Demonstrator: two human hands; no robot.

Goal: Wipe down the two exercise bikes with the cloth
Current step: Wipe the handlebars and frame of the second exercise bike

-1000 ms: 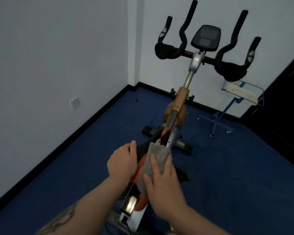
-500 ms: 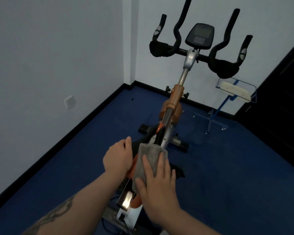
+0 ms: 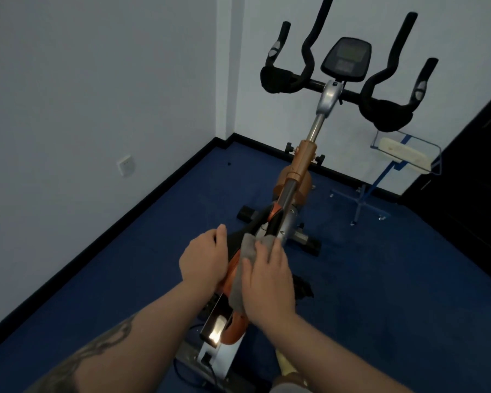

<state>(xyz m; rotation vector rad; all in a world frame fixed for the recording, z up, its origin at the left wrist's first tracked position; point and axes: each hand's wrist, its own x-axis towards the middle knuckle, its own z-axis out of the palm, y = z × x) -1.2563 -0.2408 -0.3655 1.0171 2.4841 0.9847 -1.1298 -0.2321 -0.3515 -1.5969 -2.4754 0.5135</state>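
While left hand (image 3: 203,258) steadies, right hand (image 3: 267,279) on cloth (image 3: 240,282).

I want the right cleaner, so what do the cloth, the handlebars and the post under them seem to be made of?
Cloth: soft grey fabric, probably microfibre, since it drapes and creases under the right hand.
Handlebars: matte black, likely foam or rubber grip over tube.
Post: shiny silver, looks like bare metal; the orange sleeve below could be painted metal or plastic.

Your cloth (image 3: 240,276) looks soft, grey and matt. The bike (image 3: 301,163) frame under it is glossy orange, its post (image 3: 315,129) polished metal, its handlebars (image 3: 309,56) matt black foam. You stand on napped blue carpet (image 3: 380,279); the walls (image 3: 97,95) look smooth and matt.
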